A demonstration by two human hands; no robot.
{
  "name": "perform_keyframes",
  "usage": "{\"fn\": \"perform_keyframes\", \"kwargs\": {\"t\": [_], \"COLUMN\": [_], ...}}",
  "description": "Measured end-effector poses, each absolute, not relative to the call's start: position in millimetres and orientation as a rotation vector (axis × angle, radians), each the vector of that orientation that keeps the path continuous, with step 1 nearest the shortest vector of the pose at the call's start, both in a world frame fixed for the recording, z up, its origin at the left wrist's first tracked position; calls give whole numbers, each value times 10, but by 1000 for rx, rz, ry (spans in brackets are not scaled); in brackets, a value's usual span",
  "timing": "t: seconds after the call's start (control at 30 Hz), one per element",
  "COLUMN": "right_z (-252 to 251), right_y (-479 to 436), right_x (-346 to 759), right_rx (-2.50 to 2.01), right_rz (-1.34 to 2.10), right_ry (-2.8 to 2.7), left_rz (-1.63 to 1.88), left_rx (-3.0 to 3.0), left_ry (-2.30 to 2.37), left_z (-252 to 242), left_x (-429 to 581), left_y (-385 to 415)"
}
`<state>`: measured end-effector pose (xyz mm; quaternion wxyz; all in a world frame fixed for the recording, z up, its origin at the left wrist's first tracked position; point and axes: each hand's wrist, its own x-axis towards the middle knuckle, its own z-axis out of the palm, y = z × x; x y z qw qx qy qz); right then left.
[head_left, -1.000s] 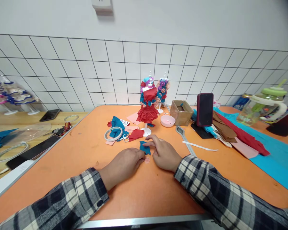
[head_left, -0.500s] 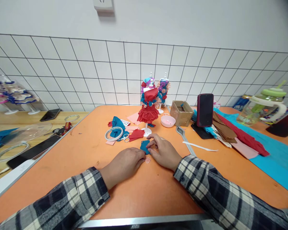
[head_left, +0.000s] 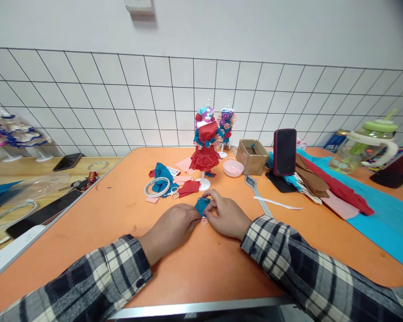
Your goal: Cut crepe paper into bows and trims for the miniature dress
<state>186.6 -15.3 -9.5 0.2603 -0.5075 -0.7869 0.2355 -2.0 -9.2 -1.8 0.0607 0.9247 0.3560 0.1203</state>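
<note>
Between my two hands, low over the orange table (head_left: 174, 281), is a small teal piece of crepe paper (head_left: 202, 205). My left hand (head_left: 174, 227) pinches its lower left edge, fingers closed. On the other side, my right hand (head_left: 227, 215) has its fingers curled and thumb pressed on the right edge of the teal piece. A small pink scrap (head_left: 204, 221) lies just below, partly covered. Behind the hands stands a mini dress form in a red ruffled dress (head_left: 205, 156). White-handled scissors (head_left: 174, 192) and a tape roll (head_left: 157, 187) sit left of it.
Right of the dress form are a pink bowl (head_left: 233, 168), a cardboard box (head_left: 252, 156), an upright phone (head_left: 285, 152), a white strip (head_left: 278, 203) and folded coloured paper (head_left: 342, 188). A handled drink bottle (head_left: 362, 147) stands far right. Another phone (head_left: 45, 213) lies at left.
My right thumb and fingers have drawn in on the teal piece, which now covers more of the pink scrap. The whole view has shifted slightly.
</note>
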Motion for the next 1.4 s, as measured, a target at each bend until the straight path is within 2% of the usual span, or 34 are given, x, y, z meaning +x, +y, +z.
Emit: {"fn": "perform_keyframes", "kwargs": {"t": [0.4, 0.6, 0.97, 1.4], "right_z": [-66, -128, -95, -113], "right_y": [-215, -215, -231, -197], "right_x": [1850, 1800, 1788, 1789], "right_rx": [-1376, -1360, -1460, -1473], "right_rz": [457, 600, 474, 506], "right_ry": [-2215, -2133, -2234, -2188], "left_rz": [393, 376, 361, 374], "left_rx": [2879, 2877, 2826, 2848], "left_ry": [1021, 1044, 1139, 1130], "left_z": [-32, -67, -13, -9], "left_x": [-40, -38, -11, -3], "left_y": [-61, -49, -93, -78]}}
